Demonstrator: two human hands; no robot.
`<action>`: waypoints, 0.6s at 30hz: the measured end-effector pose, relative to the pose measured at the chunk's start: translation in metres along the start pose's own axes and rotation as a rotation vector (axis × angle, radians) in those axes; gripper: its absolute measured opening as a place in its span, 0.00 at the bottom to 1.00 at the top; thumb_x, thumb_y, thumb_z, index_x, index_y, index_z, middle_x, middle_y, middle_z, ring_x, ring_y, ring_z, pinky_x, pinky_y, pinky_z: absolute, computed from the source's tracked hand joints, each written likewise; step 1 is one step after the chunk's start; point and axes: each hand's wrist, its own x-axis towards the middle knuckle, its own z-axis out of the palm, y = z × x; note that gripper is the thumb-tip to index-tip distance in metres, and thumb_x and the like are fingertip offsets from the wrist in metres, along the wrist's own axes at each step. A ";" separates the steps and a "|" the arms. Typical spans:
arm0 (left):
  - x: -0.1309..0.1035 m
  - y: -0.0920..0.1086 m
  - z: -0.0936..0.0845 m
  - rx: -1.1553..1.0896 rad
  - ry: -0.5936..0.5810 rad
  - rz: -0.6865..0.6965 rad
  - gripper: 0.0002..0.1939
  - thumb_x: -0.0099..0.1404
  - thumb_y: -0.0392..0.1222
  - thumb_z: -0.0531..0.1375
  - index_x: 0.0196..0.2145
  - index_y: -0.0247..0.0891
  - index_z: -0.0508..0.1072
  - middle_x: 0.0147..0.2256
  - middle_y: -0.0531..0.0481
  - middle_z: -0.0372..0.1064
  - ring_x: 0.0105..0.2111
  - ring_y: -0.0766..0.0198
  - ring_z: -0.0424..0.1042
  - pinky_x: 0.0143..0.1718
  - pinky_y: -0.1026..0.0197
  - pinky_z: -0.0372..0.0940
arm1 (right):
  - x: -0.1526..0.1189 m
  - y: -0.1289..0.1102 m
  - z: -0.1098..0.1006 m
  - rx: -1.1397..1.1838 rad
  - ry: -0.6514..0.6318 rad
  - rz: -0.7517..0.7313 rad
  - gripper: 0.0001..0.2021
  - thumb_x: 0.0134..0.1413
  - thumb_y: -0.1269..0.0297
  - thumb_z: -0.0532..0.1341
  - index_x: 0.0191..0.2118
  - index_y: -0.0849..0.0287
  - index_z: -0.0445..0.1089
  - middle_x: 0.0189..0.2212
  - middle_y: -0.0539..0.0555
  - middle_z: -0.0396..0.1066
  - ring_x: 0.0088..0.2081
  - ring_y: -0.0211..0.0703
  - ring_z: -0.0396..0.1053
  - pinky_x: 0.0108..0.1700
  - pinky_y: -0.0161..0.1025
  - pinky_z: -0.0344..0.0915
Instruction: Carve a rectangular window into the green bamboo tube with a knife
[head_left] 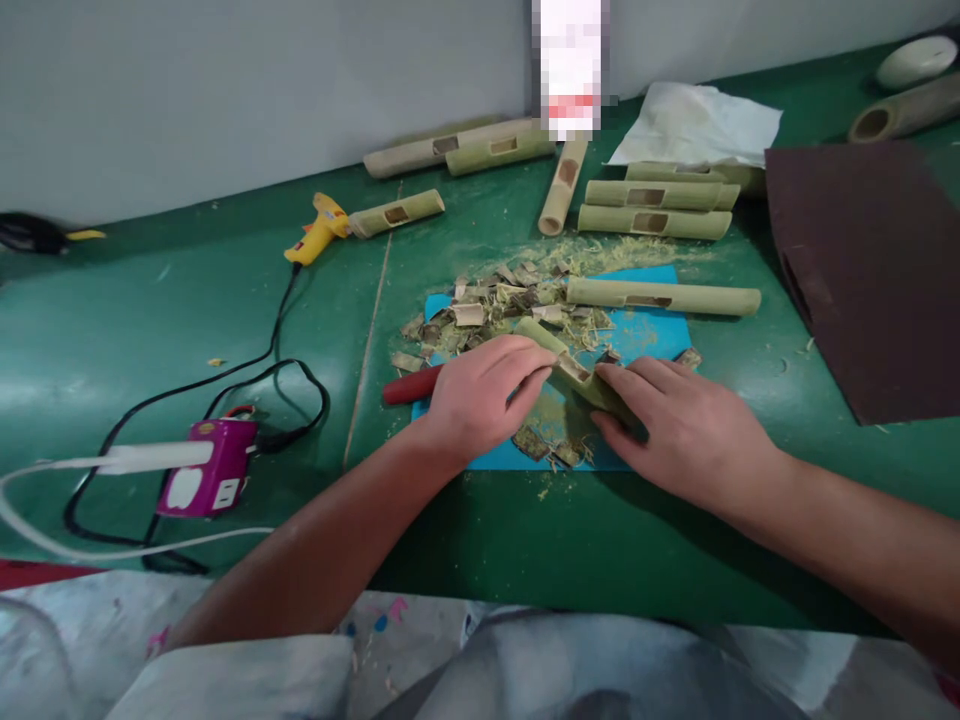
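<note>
A short green bamboo tube (574, 368) with a rectangular slot cut in its side lies tilted between my hands. My left hand (491, 390) has its fingers closed at the slot's left edge. Wrapped round the lower right end of the tube is my right hand (667, 420). A red handle (412, 386) sticks out to the left from behind my left hand; its other end is hidden. Beneath everything lies a blue mat (652, 335), strewn with bamboo chips and shavings (469, 315). Just beyond my right hand rests a longer slotted bamboo tube (697, 299).
Several slotted tubes (652, 222) lie at the back, some under white paper (694, 125). A yellow glue gun (319, 230) touches another tube (420, 208). Left stands a purple power adapter (210, 465) with cables. A dark brown sheet (870, 280) lies right on the green table (465, 550).
</note>
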 end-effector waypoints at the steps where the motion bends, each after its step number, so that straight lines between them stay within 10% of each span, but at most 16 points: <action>1: 0.000 0.000 0.001 0.004 0.019 0.008 0.08 0.71 0.37 0.56 0.43 0.36 0.75 0.41 0.47 0.77 0.42 0.64 0.76 0.48 0.62 0.71 | 0.000 -0.001 0.000 0.002 0.004 0.003 0.15 0.61 0.62 0.58 0.47 0.66 0.73 0.32 0.56 0.73 0.32 0.44 0.68 0.31 0.40 0.59; 18: -0.004 0.002 0.007 -0.031 -0.066 0.026 0.10 0.71 0.38 0.56 0.46 0.34 0.75 0.39 0.45 0.76 0.39 0.64 0.76 0.42 0.62 0.72 | -0.002 -0.002 0.003 0.031 -0.017 0.046 0.16 0.61 0.62 0.57 0.49 0.67 0.73 0.34 0.57 0.76 0.32 0.44 0.71 0.30 0.39 0.60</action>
